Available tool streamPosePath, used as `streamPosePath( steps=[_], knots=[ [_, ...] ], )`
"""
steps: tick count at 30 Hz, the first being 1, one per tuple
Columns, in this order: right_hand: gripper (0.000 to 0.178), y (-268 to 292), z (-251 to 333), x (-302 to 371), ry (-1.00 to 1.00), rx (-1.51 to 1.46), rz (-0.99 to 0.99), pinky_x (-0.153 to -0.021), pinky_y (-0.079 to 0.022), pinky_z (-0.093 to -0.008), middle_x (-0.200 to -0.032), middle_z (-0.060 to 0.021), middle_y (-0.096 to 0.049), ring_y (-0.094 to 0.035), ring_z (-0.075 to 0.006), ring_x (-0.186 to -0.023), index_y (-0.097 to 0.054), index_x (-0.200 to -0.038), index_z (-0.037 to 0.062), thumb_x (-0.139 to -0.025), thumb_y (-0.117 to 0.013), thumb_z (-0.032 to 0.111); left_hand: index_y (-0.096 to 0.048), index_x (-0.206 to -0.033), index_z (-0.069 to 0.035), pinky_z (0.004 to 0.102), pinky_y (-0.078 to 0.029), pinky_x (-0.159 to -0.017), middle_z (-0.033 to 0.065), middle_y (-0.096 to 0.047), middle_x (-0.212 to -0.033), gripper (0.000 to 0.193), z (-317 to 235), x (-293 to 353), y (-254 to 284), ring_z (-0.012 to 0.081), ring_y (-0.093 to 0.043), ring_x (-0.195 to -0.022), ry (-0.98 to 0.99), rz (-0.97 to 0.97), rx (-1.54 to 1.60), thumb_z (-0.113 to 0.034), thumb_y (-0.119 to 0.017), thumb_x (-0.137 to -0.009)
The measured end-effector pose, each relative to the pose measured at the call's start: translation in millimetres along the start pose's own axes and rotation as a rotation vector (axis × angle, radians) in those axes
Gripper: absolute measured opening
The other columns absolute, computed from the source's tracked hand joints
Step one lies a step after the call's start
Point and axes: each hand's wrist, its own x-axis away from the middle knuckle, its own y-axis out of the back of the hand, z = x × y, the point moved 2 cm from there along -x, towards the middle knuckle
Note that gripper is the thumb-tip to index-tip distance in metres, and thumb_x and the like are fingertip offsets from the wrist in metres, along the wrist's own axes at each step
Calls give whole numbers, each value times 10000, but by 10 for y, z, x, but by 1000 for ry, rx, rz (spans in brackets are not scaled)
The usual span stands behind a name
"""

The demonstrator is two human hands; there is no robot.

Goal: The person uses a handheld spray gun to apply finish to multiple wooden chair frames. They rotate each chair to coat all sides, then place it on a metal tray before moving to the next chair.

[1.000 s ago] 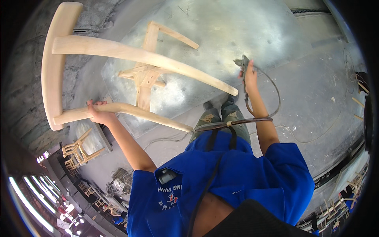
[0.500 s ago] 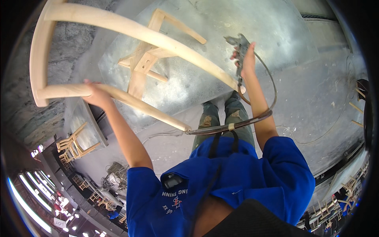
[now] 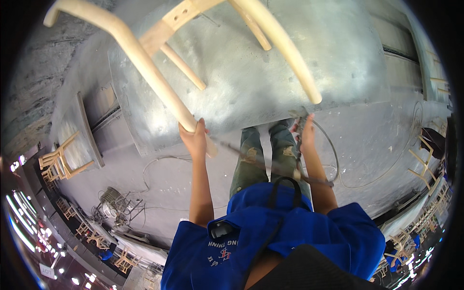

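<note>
My left hand (image 3: 194,139) is wrapped around one leg of a pale wooden chair frame (image 3: 137,60), near the leg's lower end. The frame is tilted, and its top runs out of the picture. Two long curved legs point toward me, with shorter legs and a joining piece with holes between them. In my right hand (image 3: 307,136) is a dark, blurred spray gun (image 3: 299,118), just below the tip of the right-hand leg and apart from it. A dark hose (image 3: 337,154) loops from the gun around my right forearm. Motion smears part of the hose.
A grey metal-topped surface (image 3: 251,92) lies beneath the frame. Another wooden chair frame (image 3: 60,159) stands at left, and one more (image 3: 423,162) at right. Tangled cable and a round wire-wrapped object (image 3: 112,200) sit on the floor (image 3: 169,188), where thin hoses trail.
The chair frame has turned, so its legs now point toward me. My left hand has moved right and nearer, gripping by the leg's end. My right hand has come down with the spray gun.
</note>
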Motion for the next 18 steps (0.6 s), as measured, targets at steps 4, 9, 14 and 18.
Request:
streamPosePath(
  steps=[4, 9, 14, 18],
  knots=[
    [788, -1103, -34, -259, -73, -110, 237, -481, -390, -275, -739, -53, -634, -622, -151, -614, -645, -1002, 75, -973, -285, 776, -501, -1144, 58, 321, -501, -554, 123, -611, -829, 366, -254, -447, 90, 166, -606, -582, -12, 47, 38, -69, -675, -848],
    [801, -2385, 256, -286, 62, -161, 314, -469, -371, -270, -723, -60, -625, -622, -159, -607, -637, -988, 66, -981, -254, 769, -537, -1128, 54, 309, -488, -554, 113, -608, -806, 397, -545, -951, 194, 169, -603, -578, 0, 103, 37, -150, -692, -825],
    [855, -3057, 941, -18, 266, -326, 472, -473, -368, -255, -709, -51, -625, -640, -166, -632, -625, -956, 58, -954, -223, 813, -524, -1053, 28, 317, -498, -547, 107, -612, -787, 300, -605, -1116, 226, 168, -604, -564, 23, 116, 61, -109, -684, -839],
    [823, -3203, 1090, 161, 363, -407, 468, -498, -396, -268, -791, -70, -663, -653, -150, -694, -626, -1020, 45, -976, -258, 780, -524, -1053, 30, 316, -500, -545, 109, -612, -791, 299, -590, -1152, 239, 167, -605, -562, 40, 115, 59, -107, -685, -841]
  ],
)
